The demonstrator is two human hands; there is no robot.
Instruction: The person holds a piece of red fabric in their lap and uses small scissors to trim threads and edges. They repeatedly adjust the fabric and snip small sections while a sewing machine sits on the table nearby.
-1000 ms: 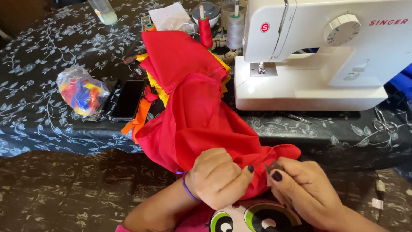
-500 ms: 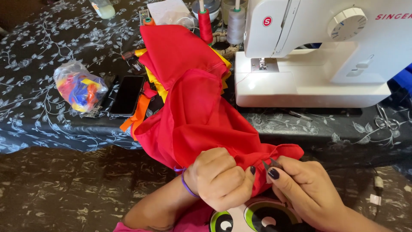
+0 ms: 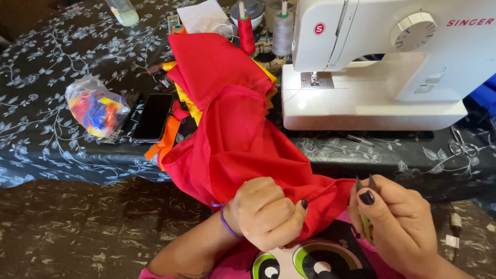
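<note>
A large red cloth (image 3: 232,129) drapes from the table down to my lap. My left hand (image 3: 266,212) is closed in a fist on the cloth's lower edge. A purple band circles that wrist. My right hand (image 3: 398,222) holds small thread snips (image 3: 366,186), whose two dark tips point up beside the cloth's right corner. Yellow and orange fabric (image 3: 170,137) pokes out from under the red cloth.
A white sewing machine (image 3: 382,72) stands on the dark flowered tablecloth (image 3: 41,129) at the right. A black phone (image 3: 153,117) and a bag of coloured scraps (image 3: 95,108) lie at the left. Red and grey thread spools (image 3: 247,31) stand behind. Scissors (image 3: 462,144) lie far right.
My right hand has drawn slightly away from the cloth's corner, and the snips' tips now show above its fingers. The left hand keeps its grip.
</note>
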